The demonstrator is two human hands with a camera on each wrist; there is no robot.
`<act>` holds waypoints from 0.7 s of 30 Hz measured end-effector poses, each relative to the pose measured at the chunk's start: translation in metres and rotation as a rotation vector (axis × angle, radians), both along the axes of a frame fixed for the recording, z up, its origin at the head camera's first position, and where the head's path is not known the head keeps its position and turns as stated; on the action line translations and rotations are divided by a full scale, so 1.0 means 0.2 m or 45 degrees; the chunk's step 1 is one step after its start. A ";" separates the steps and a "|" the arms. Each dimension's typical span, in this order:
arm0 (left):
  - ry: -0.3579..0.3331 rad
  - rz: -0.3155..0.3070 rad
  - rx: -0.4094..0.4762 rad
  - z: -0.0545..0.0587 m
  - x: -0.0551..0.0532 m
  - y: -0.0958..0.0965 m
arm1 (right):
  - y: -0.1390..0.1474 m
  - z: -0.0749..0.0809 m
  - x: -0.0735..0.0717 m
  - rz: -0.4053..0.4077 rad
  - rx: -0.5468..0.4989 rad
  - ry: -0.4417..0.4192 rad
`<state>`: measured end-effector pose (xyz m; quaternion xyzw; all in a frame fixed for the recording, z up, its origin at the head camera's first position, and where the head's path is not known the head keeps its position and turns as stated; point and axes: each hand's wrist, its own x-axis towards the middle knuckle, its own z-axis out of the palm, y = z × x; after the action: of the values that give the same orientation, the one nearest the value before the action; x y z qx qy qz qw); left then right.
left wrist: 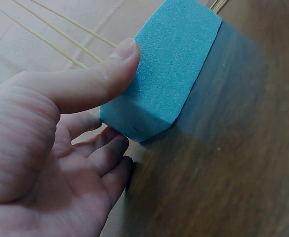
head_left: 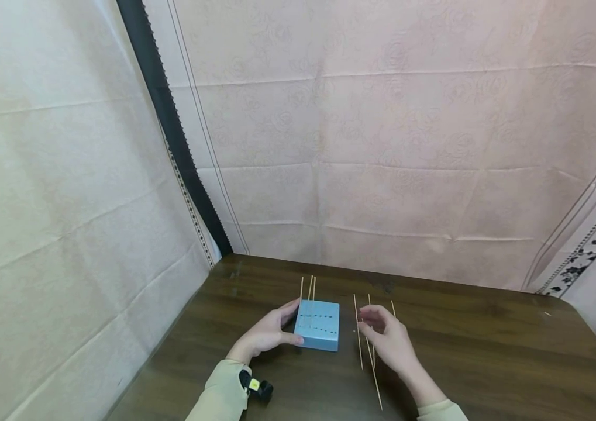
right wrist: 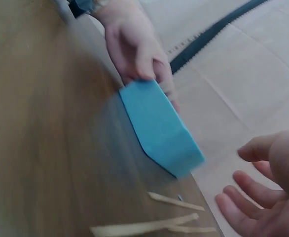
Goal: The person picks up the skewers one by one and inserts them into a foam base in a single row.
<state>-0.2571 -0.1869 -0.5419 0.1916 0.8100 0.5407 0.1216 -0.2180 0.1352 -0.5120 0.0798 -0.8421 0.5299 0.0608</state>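
Observation:
A light blue block [head_left: 325, 344] with rows of small holes in its top sits on the dark table. Three thin wooden sticks [head_left: 314, 287] stand upright in its far left part. My left hand [head_left: 270, 334] grips the block's left end, thumb on the near side [left wrist: 174, 64] and fingers round the other. To the block's right lie several loose wooden sticks [head_left: 376, 386], pointing roughly away from me. Over them hovers my right hand [head_left: 388, 342]; the right wrist view shows its fingers [right wrist: 255, 190] loosely bent, with nothing between them.
The dark wooden table [head_left: 487, 351] runs on to the right. Pale cloth [head_left: 408, 146] hangs behind its far edge, and more cloth [head_left: 55, 263] hangs along the left side. A dark band with a small device [head_left: 258, 387] is on the left wrist.

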 end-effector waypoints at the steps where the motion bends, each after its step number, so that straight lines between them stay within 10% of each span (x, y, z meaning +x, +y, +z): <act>1: 0.001 0.002 -0.002 0.00 0.00 0.00 | 0.03 0.00 0.00 0.002 0.012 -0.012; 21: 0.013 0.027 -0.045 0.01 0.00 0.00 | 0.40 -0.01 -0.04 0.037 0.215 -0.247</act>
<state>-0.2575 -0.1871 -0.5408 0.1837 0.8221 0.5264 0.1150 -0.2255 0.2144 -0.5137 0.0453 -0.8844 0.4632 -0.0354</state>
